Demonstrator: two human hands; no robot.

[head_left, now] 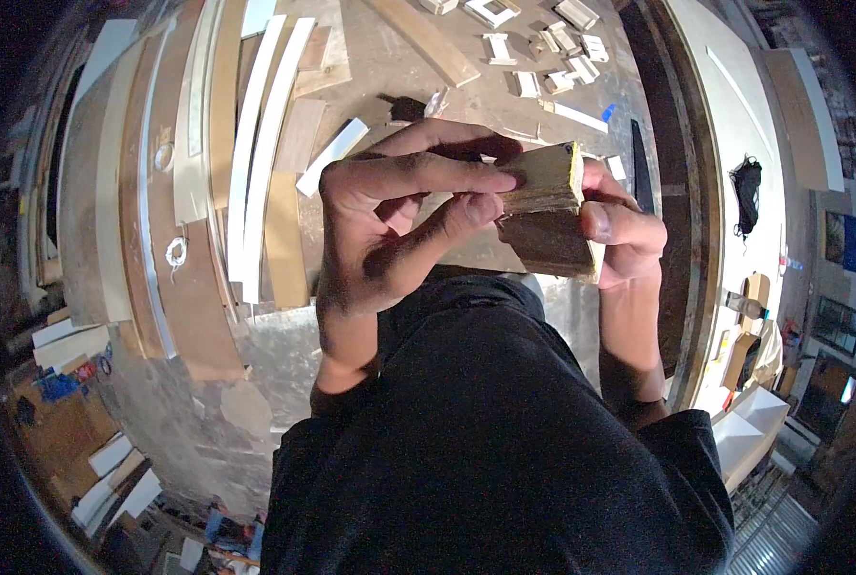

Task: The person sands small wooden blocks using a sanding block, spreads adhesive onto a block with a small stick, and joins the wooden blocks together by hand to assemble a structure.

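Note:
A short wooden block [547, 216] is held up in front of my chest, between both hands. Its top face is pale and lit, its lower side is dark brown, and its right end has a yellow edge. My left hand [409, 192] pinches the block's left end between thumb and fingers. On the right end, my right hand [624, 230] grips with the thumb in front and the fingers behind, partly hidden by the block.
Long boards and white strips [265, 163] lie to the left. Small wooden frames and pieces [552, 48] are scattered beyond my hands. A pale panel [734, 125] with a black bundle [746, 196] runs along the right. White scraps [68, 345] lie at the far left.

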